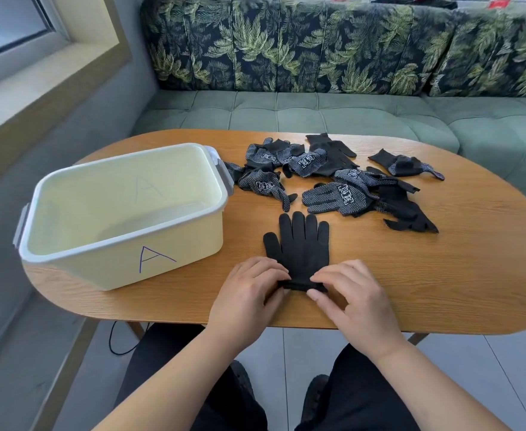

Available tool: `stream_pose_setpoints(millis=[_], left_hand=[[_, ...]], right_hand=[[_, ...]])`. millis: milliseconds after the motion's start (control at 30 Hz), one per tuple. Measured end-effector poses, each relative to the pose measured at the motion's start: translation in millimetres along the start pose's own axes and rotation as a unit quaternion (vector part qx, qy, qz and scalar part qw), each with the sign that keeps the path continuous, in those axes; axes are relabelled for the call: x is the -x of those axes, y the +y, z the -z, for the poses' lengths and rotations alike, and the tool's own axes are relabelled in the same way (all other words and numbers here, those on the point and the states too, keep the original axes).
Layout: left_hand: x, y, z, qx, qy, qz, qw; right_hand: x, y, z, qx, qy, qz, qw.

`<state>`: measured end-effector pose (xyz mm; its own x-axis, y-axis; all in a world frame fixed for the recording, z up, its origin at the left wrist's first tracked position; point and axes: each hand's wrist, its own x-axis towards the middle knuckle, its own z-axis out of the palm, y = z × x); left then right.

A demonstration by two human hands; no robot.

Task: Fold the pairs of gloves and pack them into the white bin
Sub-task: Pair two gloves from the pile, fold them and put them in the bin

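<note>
Your left hand (249, 290): lower centre of the frame. The fingers are curled down over the left end of the cuff of the black glove (299, 244) and pinch its rolled edge.
Your right hand (356, 298): just right of the left one. Thumb and forefinger nip the right end of the same cuff, and the other fingers are loosely bent above it.
Black glove: flat on the worktop (441, 275) at centre frame. Its fingers point away from you, its thumb is out to the left, and its cuff is turned over into a narrow roll between your hands. You cannot tell whether a second glove lies under it.
Loose gloves (317, 175): a tangled heap of black gloves with white dots, above and to the right of the flat glove and apart from it. Some lie printed side up, others plain side up.
Stray glove (406, 165): crumpled, right of the heap, upper right of the worktop.
White bin (84, 272): left of centre, standing on the worktop with its top open, near your left hand but not touching it. It has grey latches at both ends.
Letter A (154, 258): drawn in blue on the bin's near wall.
Sofa (317, 110): green, behind the worktop, with leaf-print back cushions (317, 42) across the top of the frame.
Cable (115, 343): black, looping below the worktop's near edge, lower left.
</note>
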<state>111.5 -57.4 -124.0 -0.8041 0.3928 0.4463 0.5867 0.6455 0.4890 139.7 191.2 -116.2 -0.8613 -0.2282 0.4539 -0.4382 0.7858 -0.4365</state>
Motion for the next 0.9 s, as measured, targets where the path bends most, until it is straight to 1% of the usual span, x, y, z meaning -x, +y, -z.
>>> stream_pose_setpoints(millis=[200,367,433,467,533,600,667,800,900], left_hand=[[-1,3,6,0.029,0.018,0.04,0.999],[0,5,9,0.074,0.01,0.09,0.993],[1,6,10,0.091,0.007,0.109,0.99],[1,6,10,0.092,0.007,0.114,0.989],[1,7,10,0.089,0.012,0.121,0.989],[0,9,11,0.081,0.013,0.125,0.989],[-2,8,11,0.07,0.012,0.121,0.99],[-4,7,10,0.034,0.01,0.107,0.994],[-4,3,3,-0.016,0.018,0.069,0.997]], right_hand=[[-4,2,3,-0.031,-0.03,-0.034,0.999],[-5,-1,7,-0.061,-0.052,-0.062,0.995],[-6,-1,7,-0.07,-0.048,-0.064,0.994],[-6,0,6,-0.078,-0.039,-0.075,0.993],[-7,1,5,-0.11,-0.02,-0.129,0.985],[-9,2,4,-0.142,-0.013,-0.169,0.975],[-11,0,3,-0.165,-0.023,-0.182,0.969],[-13,-2,4,-0.167,-0.027,-0.181,0.969],[-11,-1,3,-0.124,-0.018,-0.152,0.981]])
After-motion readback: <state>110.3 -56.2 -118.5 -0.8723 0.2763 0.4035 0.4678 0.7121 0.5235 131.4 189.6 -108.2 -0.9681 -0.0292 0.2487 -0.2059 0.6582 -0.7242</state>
